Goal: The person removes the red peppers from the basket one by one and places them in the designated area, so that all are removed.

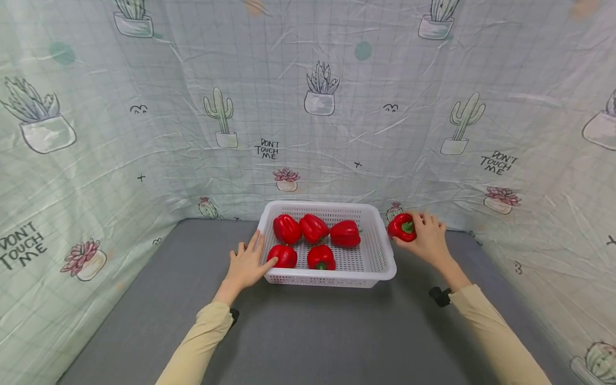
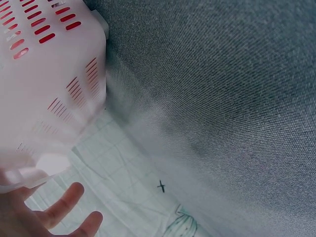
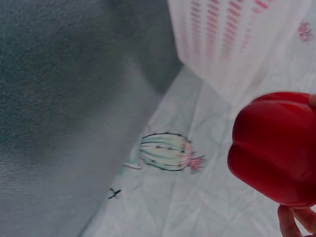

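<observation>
A white plastic basket [image 1: 327, 274] stands on the grey table with several red bell peppers [image 1: 315, 229] inside. My left hand [image 1: 246, 266] rests on its left rim with fingers spread, the thumb reaching over the edge near the front-left pepper [image 1: 283, 256]. In the left wrist view, straight fingers [image 2: 64, 203] show beyond the basket wall [image 2: 44, 94]. Just right of the basket, my right hand [image 1: 428, 240] holds another red bell pepper [image 1: 400, 228] in the air, its green stem facing right. That pepper's smooth side fills the right edge of the right wrist view, with fingertips [image 3: 287, 219] below it.
The grey tabletop [image 1: 327, 337] extends in front of the basket and to both sides. A pale curtain [image 1: 269, 64] printed with potted cacti encloses the table at the back and sides, close behind the basket.
</observation>
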Tool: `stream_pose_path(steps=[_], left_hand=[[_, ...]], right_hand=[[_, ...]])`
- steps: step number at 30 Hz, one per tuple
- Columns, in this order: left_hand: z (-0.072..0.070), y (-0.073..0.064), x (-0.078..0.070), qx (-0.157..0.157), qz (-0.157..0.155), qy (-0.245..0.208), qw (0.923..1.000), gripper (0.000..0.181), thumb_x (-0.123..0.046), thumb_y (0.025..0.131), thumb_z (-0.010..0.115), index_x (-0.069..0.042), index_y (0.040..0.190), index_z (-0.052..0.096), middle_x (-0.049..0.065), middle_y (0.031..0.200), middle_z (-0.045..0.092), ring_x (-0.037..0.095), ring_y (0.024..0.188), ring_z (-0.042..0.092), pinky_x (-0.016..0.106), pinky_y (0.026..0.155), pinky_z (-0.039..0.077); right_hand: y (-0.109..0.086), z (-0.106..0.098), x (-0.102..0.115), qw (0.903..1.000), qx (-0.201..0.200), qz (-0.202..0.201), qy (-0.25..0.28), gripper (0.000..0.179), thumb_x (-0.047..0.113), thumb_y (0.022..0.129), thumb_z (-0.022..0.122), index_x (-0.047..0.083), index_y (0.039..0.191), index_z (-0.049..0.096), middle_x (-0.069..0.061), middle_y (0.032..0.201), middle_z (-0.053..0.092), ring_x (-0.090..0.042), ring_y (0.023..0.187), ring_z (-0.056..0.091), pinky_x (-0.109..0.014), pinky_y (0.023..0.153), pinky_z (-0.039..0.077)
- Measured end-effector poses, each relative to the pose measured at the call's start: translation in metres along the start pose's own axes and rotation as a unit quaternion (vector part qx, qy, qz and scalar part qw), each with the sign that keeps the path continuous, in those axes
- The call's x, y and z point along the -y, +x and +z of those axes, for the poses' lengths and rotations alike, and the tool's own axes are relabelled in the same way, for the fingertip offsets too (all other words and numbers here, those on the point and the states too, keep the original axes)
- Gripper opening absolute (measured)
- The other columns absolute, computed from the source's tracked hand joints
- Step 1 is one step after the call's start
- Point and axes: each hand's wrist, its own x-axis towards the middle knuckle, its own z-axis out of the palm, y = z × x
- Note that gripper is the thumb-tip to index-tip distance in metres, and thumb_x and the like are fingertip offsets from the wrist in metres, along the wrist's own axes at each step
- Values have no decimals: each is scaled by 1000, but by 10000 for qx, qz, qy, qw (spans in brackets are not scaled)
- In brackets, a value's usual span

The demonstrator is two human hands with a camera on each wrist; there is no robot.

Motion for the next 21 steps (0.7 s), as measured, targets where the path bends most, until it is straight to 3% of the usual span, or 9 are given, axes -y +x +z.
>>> stream_pose_path(steps=[11, 21], left_hand=[[0, 1, 0, -8, -21, 16, 10000, 79, -57, 82, 43, -7, 141, 26, 12, 148, 22, 40, 112, 36, 61, 83, 31], [0, 0, 1, -96, 24, -64, 9999, 77, -55, 83, 45, -7, 140, 27, 12, 148, 22, 40, 111, 37, 62, 83, 31]], right_hand=[[12, 22, -26, 9989, 50, 353, 290, 66, 27, 67, 74, 0, 120, 45, -28, 104, 39, -41, 93, 33, -54, 73, 19], [19, 35, -43, 9966, 617, 519, -160, 69, 29, 75, 68, -4, 128, 39, -31, 113, 39, -49, 103, 34, -65, 78, 18]])
